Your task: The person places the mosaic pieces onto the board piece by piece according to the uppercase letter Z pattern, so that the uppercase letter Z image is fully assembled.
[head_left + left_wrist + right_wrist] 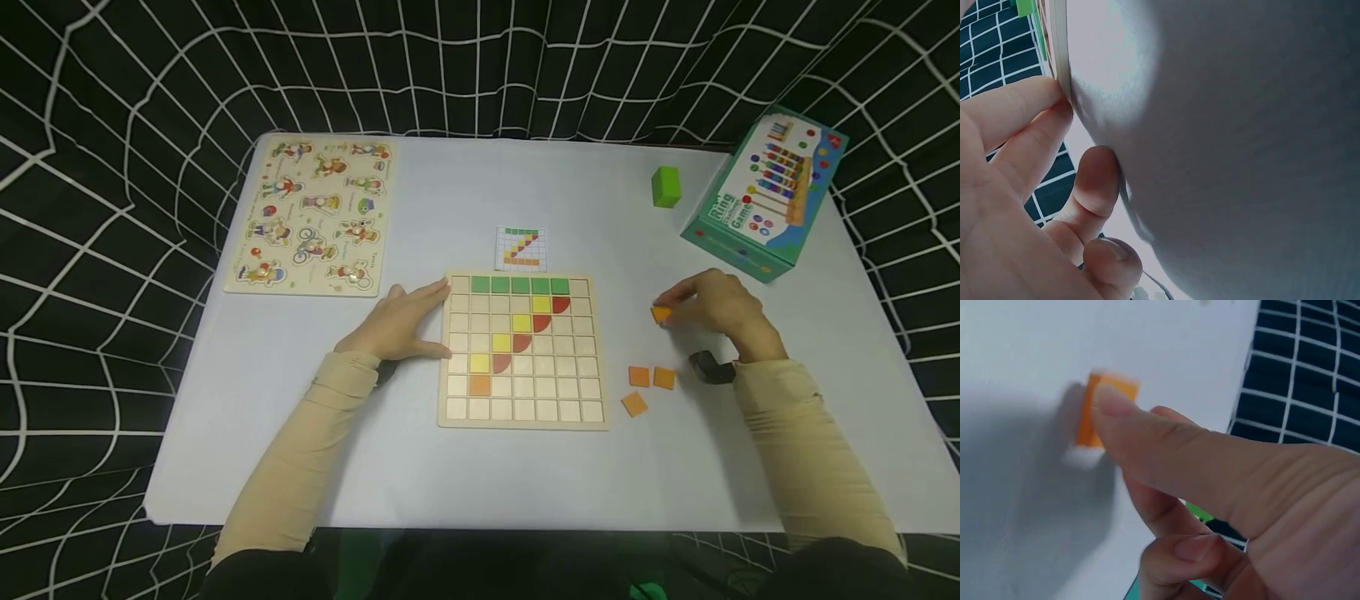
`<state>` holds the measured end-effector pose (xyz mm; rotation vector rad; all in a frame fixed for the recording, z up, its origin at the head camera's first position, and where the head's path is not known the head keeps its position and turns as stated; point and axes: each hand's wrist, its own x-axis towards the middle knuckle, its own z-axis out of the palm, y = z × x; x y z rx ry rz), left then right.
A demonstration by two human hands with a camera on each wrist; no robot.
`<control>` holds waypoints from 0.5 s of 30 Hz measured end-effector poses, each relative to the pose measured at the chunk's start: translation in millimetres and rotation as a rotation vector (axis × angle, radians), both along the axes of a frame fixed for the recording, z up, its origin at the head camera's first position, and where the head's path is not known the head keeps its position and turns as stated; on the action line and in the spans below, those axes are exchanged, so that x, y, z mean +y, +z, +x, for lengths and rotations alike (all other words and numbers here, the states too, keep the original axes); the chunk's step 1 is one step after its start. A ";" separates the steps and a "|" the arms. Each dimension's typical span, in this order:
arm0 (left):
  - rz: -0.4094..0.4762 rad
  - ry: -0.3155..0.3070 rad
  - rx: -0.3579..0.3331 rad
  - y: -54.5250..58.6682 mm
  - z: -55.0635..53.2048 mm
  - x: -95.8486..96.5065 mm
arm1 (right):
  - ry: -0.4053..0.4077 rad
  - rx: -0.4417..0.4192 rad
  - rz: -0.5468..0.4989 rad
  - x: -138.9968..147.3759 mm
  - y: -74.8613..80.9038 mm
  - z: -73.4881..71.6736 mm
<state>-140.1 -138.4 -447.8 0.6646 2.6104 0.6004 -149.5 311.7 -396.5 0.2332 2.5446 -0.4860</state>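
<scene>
My left hand (401,325) rests at the left edge of a wooden grid board (558,408), its fingers fairly straight; in the left wrist view two fingertips (1063,103) touch the board's side. On the board lie a row of green squares (520,285), a diagonal of yellow squares (501,342) with red quarter-round tiles (521,342) beside them, and one orange square (479,385) at lower left. To the right of the board, my right hand (712,304) pinches an orange square tile (1088,419) between thumb and fingers, above the table. Three loose orange tiles (639,377) lie nearer me.
A small pattern card (521,248) lies at the board's far edge. At left is a picture puzzle board (307,217). A green block (666,187) and a ring game box (765,192) stand at the back right. White grid netting (480,67) surrounds the table (525,483).
</scene>
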 end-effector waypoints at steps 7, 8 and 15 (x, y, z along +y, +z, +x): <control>0.002 0.000 -0.002 0.3 -0.2 0.3 | 0.024 0.002 0.029 10.3 -6.4 -1.2; 0.002 0.000 0.000 0.3 -0.2 0.2 | 0.026 0.011 0.031 10.3 -6.8 -1.1; 0.005 0.000 0.003 0.2 0.2 -1.0 | 0.027 0.082 -0.007 10.0 -6.7 0.0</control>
